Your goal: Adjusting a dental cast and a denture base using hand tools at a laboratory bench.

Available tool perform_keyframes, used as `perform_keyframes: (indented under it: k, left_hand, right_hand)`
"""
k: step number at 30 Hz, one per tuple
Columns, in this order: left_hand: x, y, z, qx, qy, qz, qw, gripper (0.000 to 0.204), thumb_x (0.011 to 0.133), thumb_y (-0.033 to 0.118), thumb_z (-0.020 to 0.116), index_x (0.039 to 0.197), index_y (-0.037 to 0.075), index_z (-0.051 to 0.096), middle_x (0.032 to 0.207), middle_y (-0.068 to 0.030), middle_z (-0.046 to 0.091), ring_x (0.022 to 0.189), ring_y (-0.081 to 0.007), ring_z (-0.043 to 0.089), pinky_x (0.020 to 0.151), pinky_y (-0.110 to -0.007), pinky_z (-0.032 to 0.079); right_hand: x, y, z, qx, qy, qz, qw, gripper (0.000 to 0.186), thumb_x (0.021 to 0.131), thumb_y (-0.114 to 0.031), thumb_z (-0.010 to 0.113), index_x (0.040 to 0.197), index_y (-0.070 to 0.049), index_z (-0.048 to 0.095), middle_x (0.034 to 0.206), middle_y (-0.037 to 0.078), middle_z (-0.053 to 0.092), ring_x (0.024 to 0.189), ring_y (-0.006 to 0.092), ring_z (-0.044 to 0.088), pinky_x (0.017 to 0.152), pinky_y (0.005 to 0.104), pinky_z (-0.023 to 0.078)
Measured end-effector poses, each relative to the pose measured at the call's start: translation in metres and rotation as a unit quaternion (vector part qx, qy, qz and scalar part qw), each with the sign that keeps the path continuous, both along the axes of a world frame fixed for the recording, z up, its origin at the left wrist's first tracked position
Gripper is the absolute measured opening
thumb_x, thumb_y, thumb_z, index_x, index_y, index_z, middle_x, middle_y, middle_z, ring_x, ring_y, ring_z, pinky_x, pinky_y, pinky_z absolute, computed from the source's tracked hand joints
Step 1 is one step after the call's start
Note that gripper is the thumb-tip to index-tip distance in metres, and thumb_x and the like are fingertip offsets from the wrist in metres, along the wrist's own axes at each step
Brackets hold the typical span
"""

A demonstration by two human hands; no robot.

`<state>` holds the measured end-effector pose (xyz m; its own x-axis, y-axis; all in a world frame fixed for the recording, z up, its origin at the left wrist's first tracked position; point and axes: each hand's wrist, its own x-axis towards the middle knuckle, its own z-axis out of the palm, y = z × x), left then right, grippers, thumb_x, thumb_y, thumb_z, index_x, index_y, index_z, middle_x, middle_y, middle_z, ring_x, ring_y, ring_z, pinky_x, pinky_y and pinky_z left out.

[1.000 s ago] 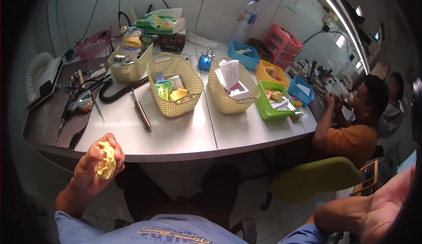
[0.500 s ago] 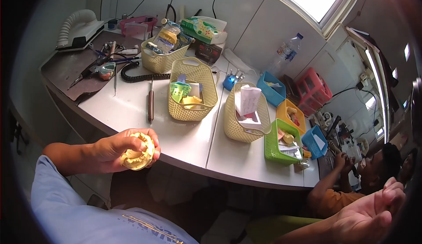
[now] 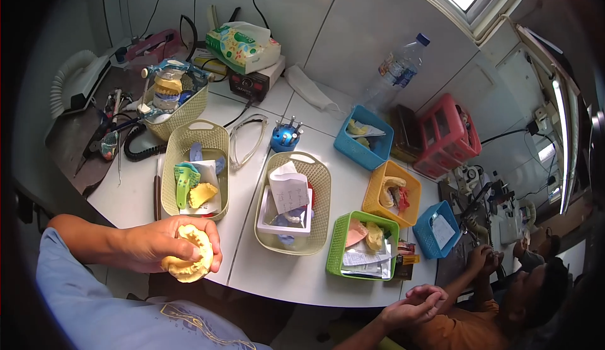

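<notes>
My left hand (image 3: 165, 243) grips a yellow plaster dental cast (image 3: 194, 263), thumb inside the arch and fingers round its outer side. The tooth ridge shows along the rim. This hand is just in front of the table's front edge, below a beige basket (image 3: 165, 192) that holds a green impression tray (image 3: 184, 183) and a yellow cast piece (image 3: 203, 194). My right hand (image 3: 416, 307) is off the front edge at the right, below the green basket (image 3: 337, 249). Its fingers are loosely bent, palm turned up, with nothing visible in them.
Another beige basket (image 3: 324, 189) holds papers. Blue (image 3: 384, 151), orange (image 3: 413, 214) and more small baskets stand to the right. A blue bur holder (image 3: 285, 137), safety glasses (image 3: 242, 158) and a water bottle (image 3: 398, 73) sit farther back. A co-worker in orange (image 3: 457, 332) is at right.
The view has turned right, so the baskets appear farther left. My right hand has come inward from the far right toward the table's front. My left hand keeps hold of the dental cast.
</notes>
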<state>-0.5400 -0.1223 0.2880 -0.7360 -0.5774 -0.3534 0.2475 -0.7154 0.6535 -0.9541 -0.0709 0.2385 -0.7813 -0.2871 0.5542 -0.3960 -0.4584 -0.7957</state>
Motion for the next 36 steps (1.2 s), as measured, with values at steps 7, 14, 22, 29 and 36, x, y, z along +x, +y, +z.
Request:
perform_keyframes:
  k: [7,14,22,29,36]
  left_hand:
    - [-0.060,-0.008,0.045,0.057,-0.005,0.022,0.998,0.031,0.088,0.016,0.069,0.111,0.003,0.054,0.106,-0.0115,0.064,0.097,-0.0162,0.064,0.085,-0.028,0.054]
    - [-0.114,0.011,0.098,0.150,0.080,0.123,0.978,0.029,0.086,0.013,0.066,0.111,0.002,0.054,0.104,-0.0109,0.062,0.090,-0.0173,0.063,0.083,-0.030,0.055]
    - [-0.138,0.011,0.143,0.125,0.095,0.207,0.966,0.032,0.083,0.019,0.071,0.107,0.005,0.055,0.097,-0.0092,0.063,0.087,-0.0191,0.060,0.083,-0.032,0.050]
    - [-0.131,0.000,0.153,0.104,0.111,0.240,0.959,0.033,0.081,0.020,0.072,0.107,0.008,0.056,0.097,-0.0086,0.063,0.087,-0.0192,0.059,0.082,-0.033,0.049]
    - [-0.148,-0.014,0.163,0.126,0.120,0.241,0.955,0.029,0.083,0.015,0.070,0.107,0.007,0.056,0.101,-0.0089,0.064,0.089,-0.0208,0.063,0.085,-0.034,0.053]
  right_hand:
    - [-0.010,0.007,0.024,0.177,0.010,0.027,0.984,0.038,0.103,-0.026,0.045,0.071,-0.005,0.041,0.067,0.005,0.047,0.054,0.0083,0.042,0.051,0.0220,0.036]
    - [-0.015,-0.003,0.066,0.266,-0.051,0.127,0.954,0.019,0.101,-0.013,0.053,0.089,0.002,0.056,0.083,0.006,0.061,0.058,0.0074,0.050,0.054,0.0214,0.044]
    - [-0.019,-0.025,0.096,0.340,0.001,0.260,0.904,0.011,0.099,-0.003,0.053,0.103,0.002,0.063,0.089,0.007,0.066,0.068,0.0084,0.060,0.057,0.0213,0.049]
    - [-0.031,-0.050,0.131,0.364,0.124,0.277,0.881,0.013,0.098,-0.005,0.056,0.102,0.002,0.066,0.082,0.008,0.068,0.066,0.0114,0.064,0.056,0.0243,0.051]
    - [-0.173,-0.094,0.137,0.301,-0.026,0.091,0.949,0.019,0.099,-0.012,0.053,0.105,0.003,0.063,0.090,0.010,0.066,0.067,0.0139,0.061,0.062,0.0257,0.050]
